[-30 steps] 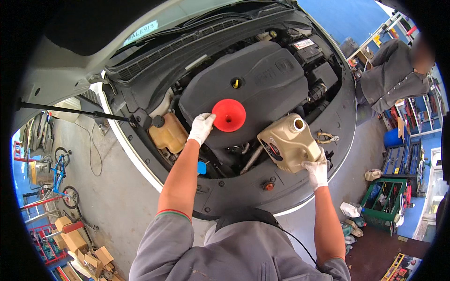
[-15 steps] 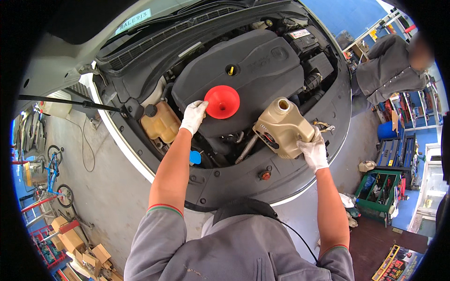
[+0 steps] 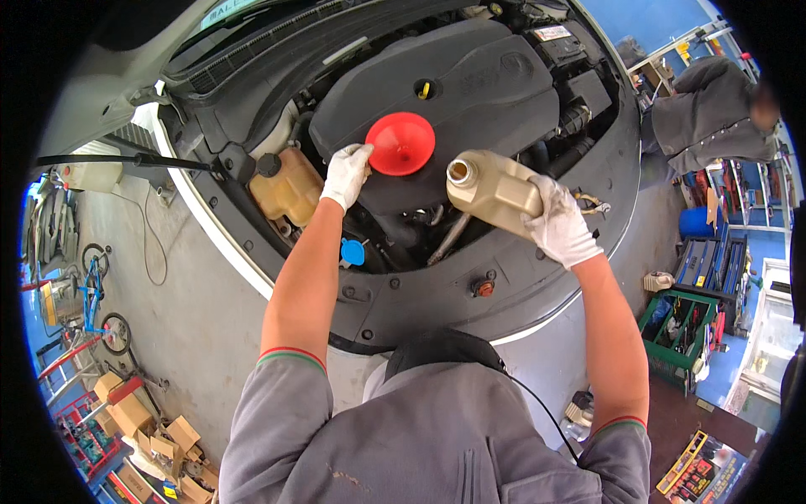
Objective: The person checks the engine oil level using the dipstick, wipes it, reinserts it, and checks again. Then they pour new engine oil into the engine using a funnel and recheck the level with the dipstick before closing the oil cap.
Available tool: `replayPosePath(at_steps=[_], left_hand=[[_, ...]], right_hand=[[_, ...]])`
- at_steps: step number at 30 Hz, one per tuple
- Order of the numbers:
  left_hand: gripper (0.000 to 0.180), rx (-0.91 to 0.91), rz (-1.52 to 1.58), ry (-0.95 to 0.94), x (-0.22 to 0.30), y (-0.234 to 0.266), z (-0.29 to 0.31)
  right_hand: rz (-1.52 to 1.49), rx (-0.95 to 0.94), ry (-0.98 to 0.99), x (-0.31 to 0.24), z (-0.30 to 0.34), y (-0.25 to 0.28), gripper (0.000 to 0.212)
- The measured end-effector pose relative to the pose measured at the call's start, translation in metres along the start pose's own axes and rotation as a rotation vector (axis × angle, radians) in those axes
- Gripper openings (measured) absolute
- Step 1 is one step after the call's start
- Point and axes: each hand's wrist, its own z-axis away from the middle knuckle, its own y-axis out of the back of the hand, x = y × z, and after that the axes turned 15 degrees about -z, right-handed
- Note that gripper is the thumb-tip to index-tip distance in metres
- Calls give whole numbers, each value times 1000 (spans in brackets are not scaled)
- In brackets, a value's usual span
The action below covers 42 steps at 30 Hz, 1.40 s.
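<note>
My left hand (image 3: 348,175), in a white glove, pinches the rim of a red funnel (image 3: 400,144) over the front of the black engine cover (image 3: 470,84). In my gloved right hand (image 3: 561,222) is a tan oil jug (image 3: 497,190), gripped by its handle side. The jug is tilted, and its uncapped mouth points toward the funnel, a short gap apart from it. No stream of liquid shows between them. The funnel's lower end is hidden beneath its bowl. A yellow dipstick handle (image 3: 426,90) stands in the cover behind the funnel.
Left of my left hand sits a coolant tank (image 3: 285,186); a blue cap (image 3: 353,251) lies nearer me. The black hood prop (image 3: 126,159) crosses at left. A co-worker (image 3: 705,118) stands at the right. A green tool tray (image 3: 682,336) and cardboard boxes (image 3: 134,412) flank me.
My right hand has turned the oil jug from near upright to tilted, swinging its mouth left toward the funnel. The funnel stays in my left hand and leans slightly. My view has shifted a little.
</note>
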Motion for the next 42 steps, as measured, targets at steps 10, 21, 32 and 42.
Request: replayPosePath(at_steps=[10, 21, 32, 42], left_hand=[[23, 4, 96, 0, -2, 3, -4], [23, 48, 170, 20, -4, 2, -5], [18, 80, 269, 11, 0, 5, 0], [17, 60, 335, -32, 7, 6, 3]], right_hand=[[-105, -17, -86, -13, -8, 5, 54], [-26, -2, -3, -9, -11, -1, 54], [-41, -34, -96, -33, -26, -7, 54], [26, -47, -46, -36, -40, -18, 53]])
